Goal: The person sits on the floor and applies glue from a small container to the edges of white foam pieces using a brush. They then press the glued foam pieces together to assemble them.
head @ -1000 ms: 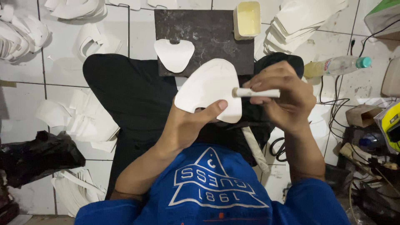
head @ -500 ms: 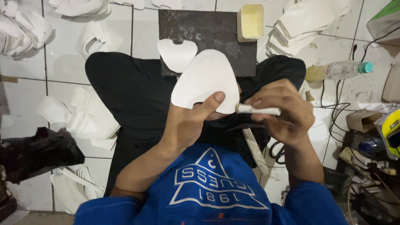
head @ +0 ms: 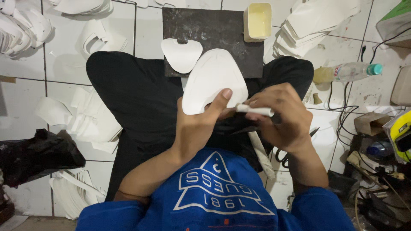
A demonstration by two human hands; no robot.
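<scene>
White cut piece (head: 214, 81): a rounded, shield-shaped sheet held up over the lap, its upper edge overlapping the near edge of the dark slab.
Left hand (head: 198, 128): closed on the lower edge of the white cut piece, thumb pressed flat on its face, the other fingers hidden behind it.
Right hand (head: 280, 117): curled around a white stick tool (head: 255, 111), whose tip lies at the lower right edge of the piece, just beside the left thumb.
Dark slab (head: 222, 28): a square work plate on the tiled floor, directly ahead of the knees.
Small white piece (head: 181, 54): a second cut shape lying flat on the slab's left part, just beside the held one.
Cream tub (head: 257, 21): a rectangular container on the slab's far right corner, holding pale yellowish stuff.
Stacks of white pieces (head: 314, 21): piled to the right of the slab; more lie scattered on the tiles to the left.
Plastic bottle (head: 346, 72): on its side at the right, teal cap, partly filled with yellowish liquid.
Black bag (head: 36, 156): crumpled at the left edge.
</scene>
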